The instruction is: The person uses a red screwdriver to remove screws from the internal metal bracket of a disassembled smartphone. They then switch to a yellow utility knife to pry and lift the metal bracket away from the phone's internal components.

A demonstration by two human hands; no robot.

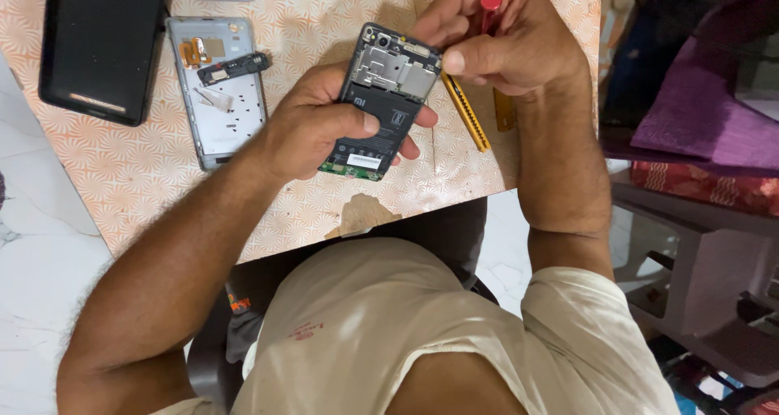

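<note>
A: Going left to right, what am I working around?

B: A black tablet (pixel 101 46) is lying at the bench (pixel 146 172) corner, and beside it a grey back cover (pixel 219 90) with loose parts resting on it.

A: And my left hand (pixel 312 127)?

B: You're holding the opened phone (pixel 385 103) just above the bench, your grip pressing it by its long edges, thumb lying across the battery. Its long axis is running from the green board near you up to the camera end, which is pointing away and slightly right.

A: How is it handling?

B: I'd judge it light and stiff but fragile, with bare boards exposed. Keeping to the frame edges looks safest.

A: My right hand (pixel 503 42)?

B: You're pinching a red screwdriver (pixel 489 5) at the phone's top corner. A yellow tool (pixel 466 115) is lying on the bench beneath.
</note>
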